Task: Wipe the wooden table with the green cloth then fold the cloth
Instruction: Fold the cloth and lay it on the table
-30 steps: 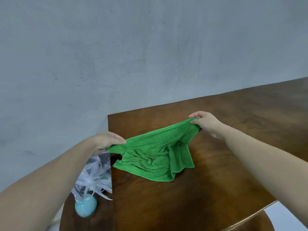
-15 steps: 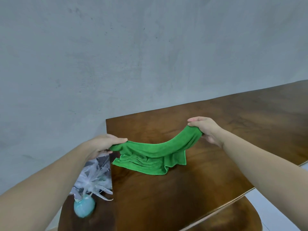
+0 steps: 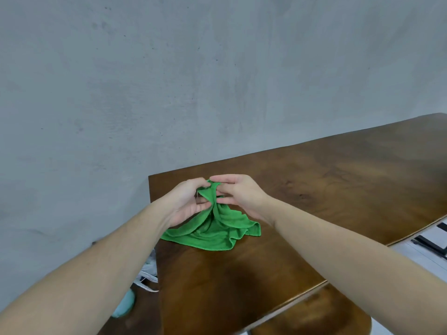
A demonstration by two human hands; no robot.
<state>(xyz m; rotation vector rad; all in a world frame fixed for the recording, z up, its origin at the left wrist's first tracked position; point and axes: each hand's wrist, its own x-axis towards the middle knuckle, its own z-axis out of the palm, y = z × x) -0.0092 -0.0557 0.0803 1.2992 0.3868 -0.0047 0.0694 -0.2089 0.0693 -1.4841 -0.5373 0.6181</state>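
Note:
The green cloth [image 3: 212, 232] hangs in a peak above the left end of the dark wooden table [image 3: 338, 189], its lower folds resting on the wood. My left hand [image 3: 186, 204] and my right hand [image 3: 238, 195] meet at the top of the peak, each pinching a corner of the cloth. The two held corners are pressed close together between the fingers, which hide the cloth's upper edge.
A grey wall stands close behind the table. Left of the table, lower down, lie a clear plastic bag [image 3: 148, 274] and a pale blue-green object [image 3: 124, 304] on a lower wooden surface. Dark flat items [image 3: 433, 240] lie on the floor at the right.
My hands, spread apart with the cloth stretched between them, have come together over the table. The cloth now hangs doubled from the joined corners.

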